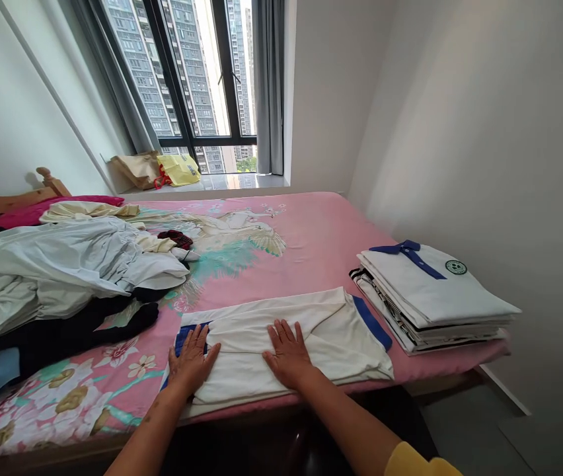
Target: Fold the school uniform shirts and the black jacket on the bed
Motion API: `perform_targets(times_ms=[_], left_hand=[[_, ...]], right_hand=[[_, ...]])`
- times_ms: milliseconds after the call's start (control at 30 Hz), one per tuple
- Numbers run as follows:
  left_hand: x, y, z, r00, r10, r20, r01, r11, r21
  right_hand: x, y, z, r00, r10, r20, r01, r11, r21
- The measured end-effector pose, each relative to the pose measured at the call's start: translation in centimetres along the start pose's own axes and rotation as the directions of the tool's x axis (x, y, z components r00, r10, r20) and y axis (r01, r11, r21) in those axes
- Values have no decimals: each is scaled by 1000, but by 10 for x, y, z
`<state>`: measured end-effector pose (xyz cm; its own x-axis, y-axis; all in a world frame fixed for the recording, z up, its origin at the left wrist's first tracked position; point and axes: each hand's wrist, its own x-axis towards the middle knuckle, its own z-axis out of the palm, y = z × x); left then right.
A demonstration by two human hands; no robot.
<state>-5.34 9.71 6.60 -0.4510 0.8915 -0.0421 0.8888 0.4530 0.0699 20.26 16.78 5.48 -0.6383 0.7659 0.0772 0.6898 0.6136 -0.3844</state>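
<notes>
Yellow sleeve (417,461) foremost, right hand (289,357) and left hand (193,360) are pressing flat, fingers spread, on a blue-trimmed white shirt (246,347) by the edge of the pink bedsheet (311,254), uneven pressure risking creases.

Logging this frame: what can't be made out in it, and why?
All in the head view:
Garment, beneath the left hand and right hand: hidden by the hands.
Stack, lower items: mostly hidden by the top shirt.
Badge, lettering: too small.
Loose pile, left end: cut off by the picture's edge.
</notes>
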Motion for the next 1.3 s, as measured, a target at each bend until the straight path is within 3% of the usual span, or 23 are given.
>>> perform_targets(times_ms=[200, 300, 367, 467, 567, 633, 733, 867, 967, 1100, 1200, 1300], left_hand=[[0, -2, 6, 999, 4, -53, -5, 1000, -21], [0, -3, 6, 998, 1, -67, -4, 999, -42], [0, -4, 7, 997, 7, -71, -10, 999, -48], [1, -7, 9, 997, 7, -74, -11, 999, -43], [2, -8, 13, 995, 6, -104, -11, 999, -41], [2, -9, 14, 992, 6, -122, -12, 999, -47], [0, -8, 13, 994, 3, -106, -10, 998, -66], [-5, -7, 9, 997, 7, -72, -14, 996, -86], [-7, -8, 8, 998, 2, -63, -8, 995, -96], [-10, -9, 11, 999, -2, -52, -4, 993, -121], [-11, -7, 13, 999, -3, -49, -4, 991, -135], [-7, -15, 9, 999, 6, -52, -15, 984, -179]], right_hand=[[1, -1, -8, 1000, 20, -6, -19, 1000, 13], [11, 7, -20, 993, 107, -53, -107, 994, -4], [17, 25, -28, 971, 233, -61, -235, 971, -30], [21, 72, -40, 908, 418, -24, -419, 905, -78], [19, 114, -54, 857, 515, -36, -515, 847, -132], [17, 123, -61, 834, 546, -72, -551, 821, -154], [15, 107, -58, 873, 474, -116, -488, 855, -175], [6, 75, -30, 954, 285, -90, -297, 936, -188], [-1, 67, -14, 968, 240, -74, -250, 945, -210], [1, 47, -19, 967, 248, -52, -253, 940, -228], [6, 11, -19, 997, 43, -61, -55, 972, -227], [4, -23, -3, 984, -179, 20, 180, 971, -158]])
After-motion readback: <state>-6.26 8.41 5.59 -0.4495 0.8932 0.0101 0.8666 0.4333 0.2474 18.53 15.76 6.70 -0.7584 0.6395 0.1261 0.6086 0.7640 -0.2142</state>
